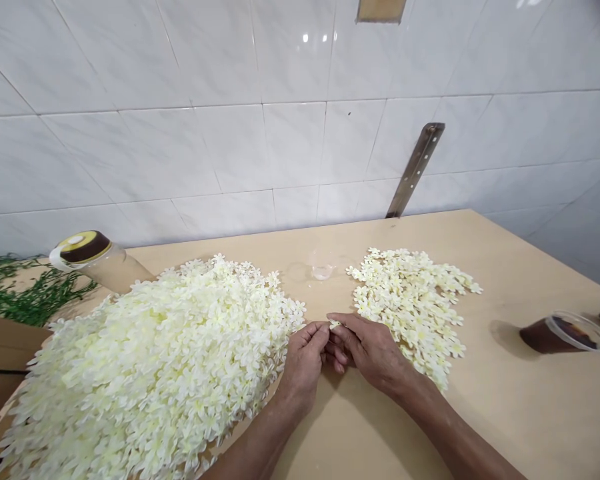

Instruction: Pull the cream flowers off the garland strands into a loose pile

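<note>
My two hands meet over the table between two heaps of artificial flowers. My right hand (373, 347) is closed, with a small white artificial flower (335, 325) showing between thumb and forefinger. Right beside it, my left hand (304, 357) is pinched shut at the fingertips; whatever it grips there is too small and covered to make out. A large pile of white flowers with yellowish centres (170, 353) spreads on the left, close to my left hand. The smaller, flatter pile (415, 300) lies just beyond my right hand.
Behind the hands stands a small clear cup (323, 272). At left are a clear bottle (115, 267), green sprigs (35, 293) and a cardboard box (5, 360). A cup of dark drink (550, 335) stands at right. A metal strip (415, 173) rises against the tiled wall.
</note>
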A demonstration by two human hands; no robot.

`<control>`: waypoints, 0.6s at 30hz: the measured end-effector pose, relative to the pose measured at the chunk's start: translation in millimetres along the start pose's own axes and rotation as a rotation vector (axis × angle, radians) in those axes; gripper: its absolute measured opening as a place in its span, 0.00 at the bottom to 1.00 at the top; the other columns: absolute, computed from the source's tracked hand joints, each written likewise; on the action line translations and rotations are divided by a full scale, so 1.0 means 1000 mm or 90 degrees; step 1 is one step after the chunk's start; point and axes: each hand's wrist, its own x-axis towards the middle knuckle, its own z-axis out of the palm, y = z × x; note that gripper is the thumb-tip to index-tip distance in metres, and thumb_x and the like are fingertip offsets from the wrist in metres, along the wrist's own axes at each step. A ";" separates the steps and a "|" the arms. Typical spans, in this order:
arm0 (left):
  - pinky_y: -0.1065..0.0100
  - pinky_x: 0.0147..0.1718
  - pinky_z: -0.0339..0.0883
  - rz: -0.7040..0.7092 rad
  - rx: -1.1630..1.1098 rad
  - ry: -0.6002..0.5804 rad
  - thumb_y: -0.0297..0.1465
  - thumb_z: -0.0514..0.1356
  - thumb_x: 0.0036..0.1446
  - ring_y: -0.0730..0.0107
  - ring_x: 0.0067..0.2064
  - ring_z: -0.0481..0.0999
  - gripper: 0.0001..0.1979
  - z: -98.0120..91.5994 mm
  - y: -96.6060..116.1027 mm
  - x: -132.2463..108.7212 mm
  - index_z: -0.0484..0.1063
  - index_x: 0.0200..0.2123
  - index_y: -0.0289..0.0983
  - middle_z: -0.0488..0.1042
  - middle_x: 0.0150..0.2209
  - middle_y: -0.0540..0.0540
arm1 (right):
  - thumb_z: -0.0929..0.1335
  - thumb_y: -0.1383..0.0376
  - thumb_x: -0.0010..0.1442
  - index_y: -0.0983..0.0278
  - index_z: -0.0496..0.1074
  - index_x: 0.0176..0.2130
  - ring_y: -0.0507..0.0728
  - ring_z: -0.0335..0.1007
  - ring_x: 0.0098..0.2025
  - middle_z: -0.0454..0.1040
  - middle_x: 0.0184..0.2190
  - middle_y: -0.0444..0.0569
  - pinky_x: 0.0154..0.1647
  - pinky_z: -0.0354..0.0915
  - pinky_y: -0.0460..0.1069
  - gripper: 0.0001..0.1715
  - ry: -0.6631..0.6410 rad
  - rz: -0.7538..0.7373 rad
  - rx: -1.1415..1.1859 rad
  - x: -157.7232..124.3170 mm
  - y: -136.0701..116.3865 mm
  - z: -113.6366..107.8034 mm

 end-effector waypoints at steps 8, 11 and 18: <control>0.70 0.20 0.65 0.021 0.018 0.036 0.46 0.61 0.55 0.72 0.21 0.72 0.19 0.001 -0.002 0.001 0.71 0.32 0.33 0.73 0.26 0.46 | 0.56 0.58 0.70 0.60 0.73 0.39 0.53 0.69 0.28 0.74 0.26 0.45 0.31 0.63 0.47 0.19 0.004 0.017 -0.063 0.000 -0.005 -0.007; 0.70 0.21 0.65 0.031 0.016 0.026 0.46 0.59 0.57 0.71 0.21 0.72 0.20 0.000 -0.001 0.001 0.70 0.31 0.33 0.73 0.22 0.46 | 0.58 0.60 0.70 0.59 0.74 0.46 0.54 0.73 0.36 0.78 0.35 0.47 0.38 0.66 0.47 0.18 -0.040 -0.013 -0.022 0.003 -0.008 -0.006; 0.73 0.22 0.61 0.017 -0.021 -0.001 0.44 0.62 0.56 0.76 0.20 0.67 0.18 -0.006 0.002 0.000 0.70 0.29 0.33 0.72 0.20 0.48 | 0.58 0.58 0.69 0.60 0.72 0.50 0.56 0.74 0.38 0.78 0.40 0.51 0.40 0.69 0.49 0.19 -0.085 -0.045 0.025 0.001 -0.014 -0.005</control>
